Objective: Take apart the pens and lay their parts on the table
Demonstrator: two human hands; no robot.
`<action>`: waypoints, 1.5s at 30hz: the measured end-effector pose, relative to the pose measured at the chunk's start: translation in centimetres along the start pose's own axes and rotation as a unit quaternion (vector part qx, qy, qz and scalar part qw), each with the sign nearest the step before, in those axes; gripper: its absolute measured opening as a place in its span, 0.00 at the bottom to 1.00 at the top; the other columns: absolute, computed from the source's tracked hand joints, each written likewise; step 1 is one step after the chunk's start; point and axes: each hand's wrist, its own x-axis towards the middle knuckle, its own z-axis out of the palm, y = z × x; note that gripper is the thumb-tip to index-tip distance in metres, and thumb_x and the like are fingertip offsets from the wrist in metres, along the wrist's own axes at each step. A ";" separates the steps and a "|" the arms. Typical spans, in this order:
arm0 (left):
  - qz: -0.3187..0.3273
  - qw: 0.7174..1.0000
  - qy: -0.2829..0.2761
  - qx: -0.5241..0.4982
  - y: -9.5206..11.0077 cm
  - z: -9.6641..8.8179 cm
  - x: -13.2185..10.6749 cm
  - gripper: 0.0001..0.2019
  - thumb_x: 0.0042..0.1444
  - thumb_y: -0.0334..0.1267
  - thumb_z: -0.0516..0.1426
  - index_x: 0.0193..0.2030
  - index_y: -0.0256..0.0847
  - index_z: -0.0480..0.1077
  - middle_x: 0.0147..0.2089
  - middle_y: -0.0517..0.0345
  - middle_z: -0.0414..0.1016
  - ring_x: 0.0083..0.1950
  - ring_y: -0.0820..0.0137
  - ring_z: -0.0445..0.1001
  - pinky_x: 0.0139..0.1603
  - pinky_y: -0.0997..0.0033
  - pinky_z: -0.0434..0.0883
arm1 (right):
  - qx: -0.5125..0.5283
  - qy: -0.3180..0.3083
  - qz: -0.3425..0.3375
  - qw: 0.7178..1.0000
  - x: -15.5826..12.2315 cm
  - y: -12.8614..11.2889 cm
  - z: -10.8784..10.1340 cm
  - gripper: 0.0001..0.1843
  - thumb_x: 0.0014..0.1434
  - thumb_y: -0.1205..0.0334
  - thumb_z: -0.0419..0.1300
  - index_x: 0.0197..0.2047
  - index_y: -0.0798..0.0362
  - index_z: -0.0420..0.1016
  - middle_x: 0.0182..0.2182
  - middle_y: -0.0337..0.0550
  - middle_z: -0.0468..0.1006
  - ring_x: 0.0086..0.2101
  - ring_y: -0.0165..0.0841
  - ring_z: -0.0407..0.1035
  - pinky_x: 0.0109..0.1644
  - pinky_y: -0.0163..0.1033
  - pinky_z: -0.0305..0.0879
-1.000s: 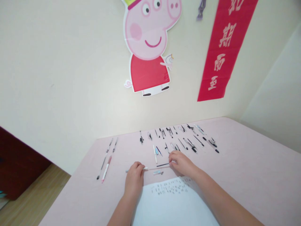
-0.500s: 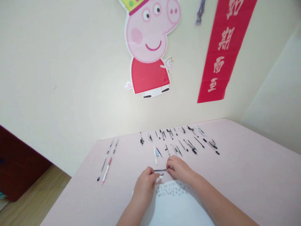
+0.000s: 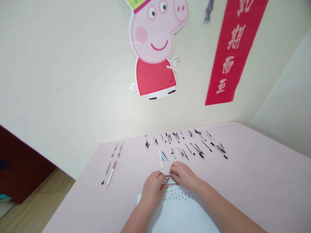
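Both hands meet above the top edge of a white sheet of paper with handwriting along its upper part. My left hand is closed, fingertips pinching one end of a thin dark pen refill. The other end is pinched in my closed right hand, so only a short stretch shows between them. Just below it, a white pen barrel lies crosswise by the left fingers; whether they touch it is unclear. A small dark piece beside it is too blurred to name.
Beyond the hands, several taken-apart pens lie in two rows on the pink table. On the left are clear pens and a pink-and-white pen. A wall rises at the table's back edge.
My hands have come closer together, and less of the refill shows between them. The white barrel below is more visible. The view has shifted slightly.
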 end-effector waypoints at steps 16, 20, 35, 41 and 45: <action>-0.146 0.970 0.180 -0.066 -7.2 -0.1 -1.1 0.10 0.54 0.38 0.49 0.39 0.39 0.68 0.30 0.58 0.71 0.31 0.69 0.69 0.35 0.68 0.67 | 0.044 -0.014 -0.004 0.999 -0.5 -0.7 -0.6 0.08 0.51 0.61 0.62 0.35 0.55 0.74 0.34 0.42 0.72 0.37 0.33 0.65 0.41 0.35 0.58; -0.162 0.970 0.169 -0.062 -7.4 0.0 -0.9 0.11 0.55 0.38 0.48 0.39 0.39 0.67 0.30 0.58 0.70 0.31 0.69 0.69 0.35 0.68 0.67 | 0.051 -0.040 -0.017 0.998 -0.5 -1.1 -0.8 0.14 0.48 0.59 0.64 0.40 0.53 0.74 0.38 0.43 0.72 0.39 0.34 0.65 0.43 0.35 0.59; -0.161 0.970 0.168 -0.074 -7.8 0.1 -0.9 0.11 0.54 0.39 0.48 0.42 0.39 0.66 0.30 0.59 0.69 0.31 0.69 0.69 0.35 0.67 0.67 | -0.048 -0.110 -0.079 0.990 1.0 -2.3 -0.5 0.15 0.53 0.64 0.58 0.45 0.53 0.73 0.38 0.46 0.71 0.37 0.34 0.66 0.40 0.35 0.59; -0.160 0.966 0.182 -0.087 -7.6 0.0 -0.9 0.11 0.53 0.39 0.49 0.40 0.38 0.67 0.29 0.58 0.70 0.30 0.69 0.69 0.34 0.68 0.67 | -0.076 -0.112 -0.095 0.986 1.3 -2.3 0.3 0.13 0.55 0.65 0.56 0.44 0.55 0.72 0.37 0.46 0.71 0.36 0.34 0.67 0.38 0.35 0.60; -0.159 0.959 0.209 -0.105 -8.0 0.1 -0.8 0.11 0.52 0.38 0.49 0.40 0.38 0.67 0.30 0.58 0.71 0.31 0.69 0.70 0.35 0.67 0.68 | -0.093 -0.122 -0.091 0.984 1.7 -3.1 1.2 0.12 0.57 0.65 0.54 0.44 0.56 0.71 0.37 0.48 0.70 0.35 0.34 0.67 0.38 0.35 0.61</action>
